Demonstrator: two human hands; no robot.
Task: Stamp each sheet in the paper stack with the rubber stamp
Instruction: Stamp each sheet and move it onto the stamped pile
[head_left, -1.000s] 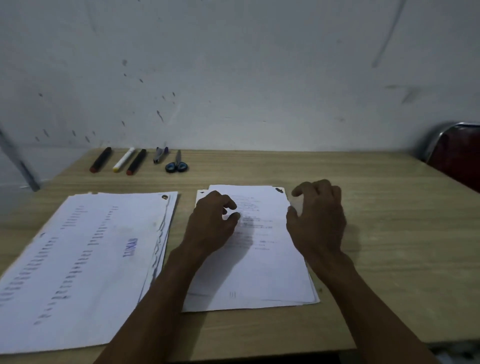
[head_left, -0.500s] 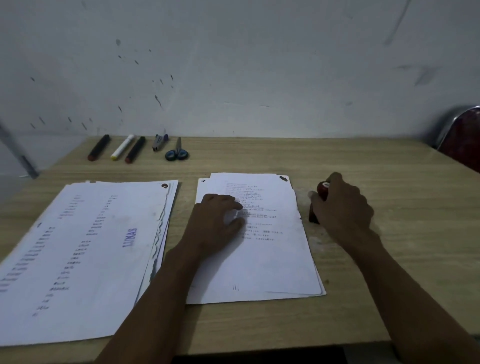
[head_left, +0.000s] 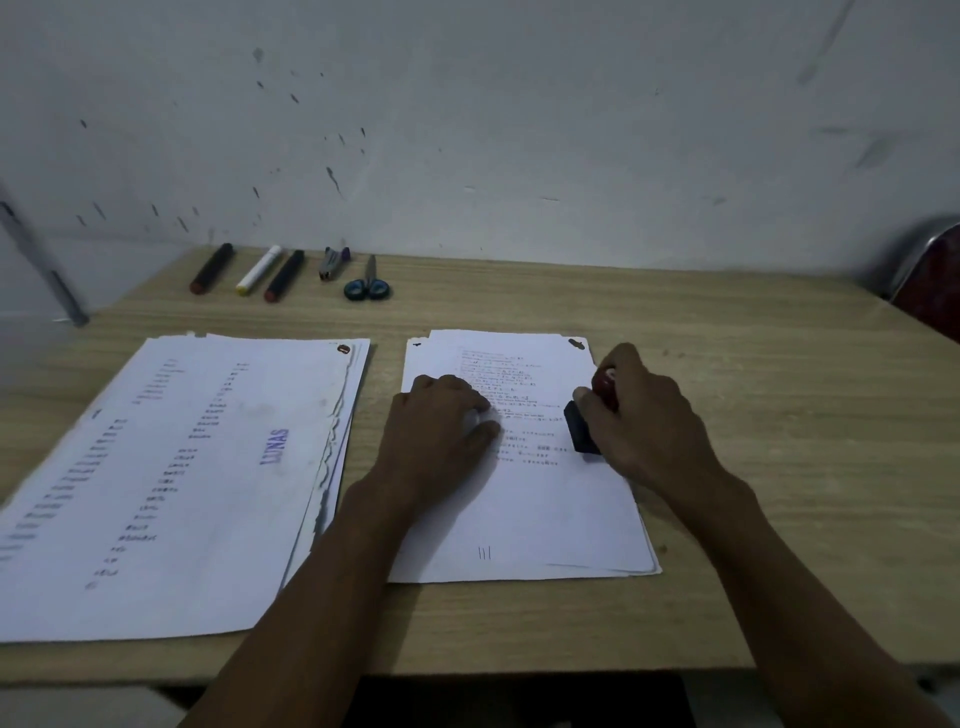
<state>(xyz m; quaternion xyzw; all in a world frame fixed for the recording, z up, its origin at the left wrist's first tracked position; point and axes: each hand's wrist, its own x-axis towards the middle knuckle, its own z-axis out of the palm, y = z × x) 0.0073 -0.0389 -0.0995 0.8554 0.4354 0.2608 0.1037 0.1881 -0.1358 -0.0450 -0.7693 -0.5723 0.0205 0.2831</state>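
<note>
The right hand (head_left: 644, 415) gripped the stamp (head_left: 584, 428) by its red knob, its dark base over the right edge of the paper stack (head_left: 545, 509), likely to mark the top sheet; the left hand (head_left: 441, 421) pressed flat there, holding nothing, probably steadying it

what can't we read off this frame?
- Stamp face: head view, turned down under the right hand; contact with the paper stack unclear.
- Printed text on the stack: too small, partly under the left hand.
- Sheet count: only edges show.
- Chair: cut off by the right edge.
</note>
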